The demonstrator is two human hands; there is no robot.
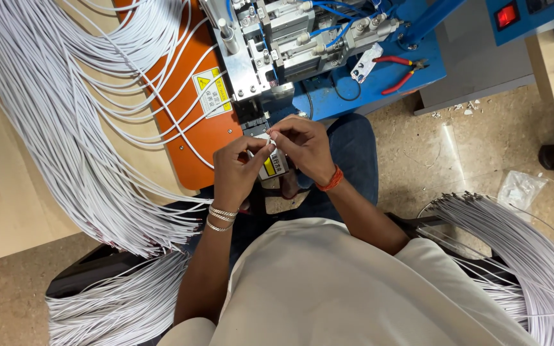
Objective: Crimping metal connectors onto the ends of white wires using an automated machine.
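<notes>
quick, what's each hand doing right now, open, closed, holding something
Left hand: closed, fingertips pinching a small white wire end.
Right hand: closed, pinching the same wire end from the other side.

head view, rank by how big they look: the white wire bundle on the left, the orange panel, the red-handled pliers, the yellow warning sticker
1. white wire bundle
2. orange panel
3. red-handled pliers
4. yellow warning sticker
The last two look close in size, so their order is unsure.

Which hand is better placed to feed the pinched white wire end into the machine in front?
Probably the right hand: its fingertips pinch the wire end nearest the machine; the left hand sits lower.
</notes>
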